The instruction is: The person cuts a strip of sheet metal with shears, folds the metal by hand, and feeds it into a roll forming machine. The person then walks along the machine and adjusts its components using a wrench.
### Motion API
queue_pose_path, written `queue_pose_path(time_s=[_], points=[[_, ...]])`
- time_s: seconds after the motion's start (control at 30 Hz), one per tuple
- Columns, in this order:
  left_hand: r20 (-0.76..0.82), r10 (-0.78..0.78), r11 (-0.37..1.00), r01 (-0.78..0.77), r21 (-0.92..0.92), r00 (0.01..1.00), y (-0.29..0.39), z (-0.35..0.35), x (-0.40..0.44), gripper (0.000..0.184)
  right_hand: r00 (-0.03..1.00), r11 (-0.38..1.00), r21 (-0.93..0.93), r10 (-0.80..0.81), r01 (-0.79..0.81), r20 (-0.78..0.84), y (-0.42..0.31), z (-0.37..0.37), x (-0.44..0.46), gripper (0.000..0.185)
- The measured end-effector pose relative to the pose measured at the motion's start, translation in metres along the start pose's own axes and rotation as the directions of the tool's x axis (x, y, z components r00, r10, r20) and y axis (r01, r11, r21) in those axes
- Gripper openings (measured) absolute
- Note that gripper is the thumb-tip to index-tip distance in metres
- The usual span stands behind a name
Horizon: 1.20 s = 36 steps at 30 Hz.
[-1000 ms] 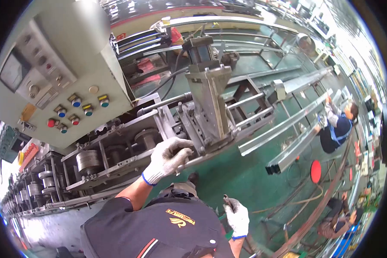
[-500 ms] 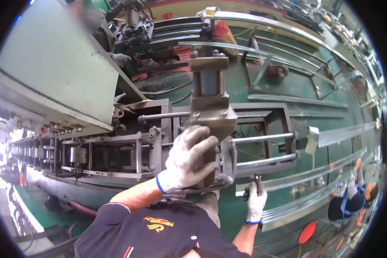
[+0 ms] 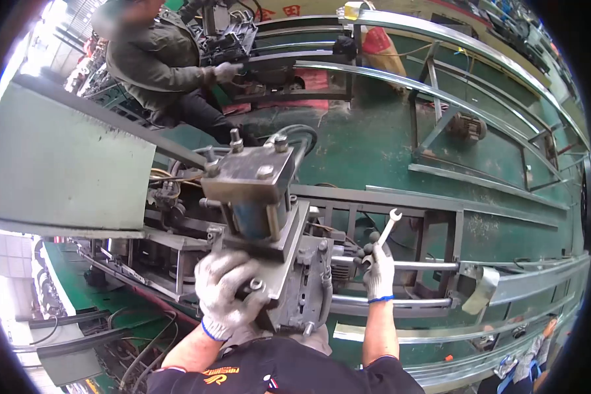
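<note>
My left hand (image 3: 226, 289), in a pale knit glove with a blue cuff, has its fingers curled against the edge of a thick metal plate (image 3: 279, 272). Above that plate stands a press cylinder (image 3: 253, 220) with a square bolted top. Out to the right, my right hand (image 3: 377, 274), also gloved and with dark, dirty-looking fingertips, is closed round an open-end wrench (image 3: 390, 227). The wrench's jaw points up and away from me, over the machine frame beside two horizontal guide rods (image 3: 420, 265).
A pale machine cabinet (image 3: 65, 164) stands at the left. Across the green floor, a co-worker (image 3: 154, 62) is by another machine. Long metal profiles (image 3: 525, 282) lie to the right, near a motor (image 3: 467, 127). Another person's sleeve (image 3: 528, 364) shows at lower right.
My view has shifted, and the co-worker at upper left now shows more fully. My right hand has moved up over the machine frame, with the wrench now plainly visible. My left hand stays at the press.
</note>
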<state>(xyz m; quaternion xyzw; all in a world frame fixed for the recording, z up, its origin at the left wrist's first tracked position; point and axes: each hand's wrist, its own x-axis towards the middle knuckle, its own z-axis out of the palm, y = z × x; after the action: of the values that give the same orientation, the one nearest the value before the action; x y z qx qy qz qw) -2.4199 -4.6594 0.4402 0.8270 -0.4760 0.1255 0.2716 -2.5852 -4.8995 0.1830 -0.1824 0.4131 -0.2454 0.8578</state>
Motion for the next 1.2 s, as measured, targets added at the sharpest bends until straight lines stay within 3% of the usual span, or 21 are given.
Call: queue_pose_path(time_s=[0.07,0.13,0.37,0.5,0.6,0.77,0.9,1.0,1.07,1.2], points=[[0.060,-0.033,0.999,0.032,0.016,0.998,-0.001,0.000,0.000,0.040,0.995,0.994,-0.105,-0.017,0.007,-0.095,0.014,0.015,0.031,0.033],[0.079,-0.066,0.997,0.063,0.038,0.995,0.002,0.002,0.004,0.036,0.994,0.987,-0.127,-0.105,0.101,-0.024,0.024,0.025,0.055,0.036],[0.053,-0.068,0.997,0.065,0.048,0.996,-0.003,0.009,0.001,0.054,0.979,0.928,-0.310,-0.195,0.205,0.064,0.021,0.050,0.125,0.024],[-0.004,-0.022,0.997,0.022,0.068,1.000,-0.009,0.014,-0.004,0.059,0.988,0.940,-0.306,-0.154,0.151,0.017,0.029,0.044,0.157,0.029],[0.086,0.076,0.997,-0.077,0.018,0.993,-0.027,0.004,-0.010,0.053,0.993,0.949,-0.295,-0.120,0.116,0.005,0.037,0.038,0.171,0.029],[0.128,0.040,0.993,-0.054,0.109,0.991,-0.024,-0.001,-0.018,0.037,1.000,0.951,-0.308,-0.022,0.014,-0.020,0.058,0.026,0.179,0.027],[0.110,0.090,0.995,-0.093,0.025,0.990,-0.032,0.002,-0.015,0.037,0.999,0.972,-0.230,0.033,-0.039,-0.031,0.065,0.026,0.176,0.028],[0.098,0.002,0.992,0.011,-0.127,0.995,-0.034,0.001,-0.017,0.035,0.999,0.978,-0.203,0.039,-0.044,-0.028,0.070,0.025,0.176,0.028],[0.244,0.106,0.994,-0.104,-0.024,0.964,-0.036,-0.011,-0.010,0.034,0.998,0.978,-0.200,0.056,-0.059,-0.020,0.067,0.025,0.175,0.029],[0.222,0.175,0.985,-0.169,-0.047,0.959,-0.040,-0.008,-0.008,0.039,0.998,0.965,-0.252,0.066,-0.069,-0.023,0.065,0.029,0.176,0.028]])
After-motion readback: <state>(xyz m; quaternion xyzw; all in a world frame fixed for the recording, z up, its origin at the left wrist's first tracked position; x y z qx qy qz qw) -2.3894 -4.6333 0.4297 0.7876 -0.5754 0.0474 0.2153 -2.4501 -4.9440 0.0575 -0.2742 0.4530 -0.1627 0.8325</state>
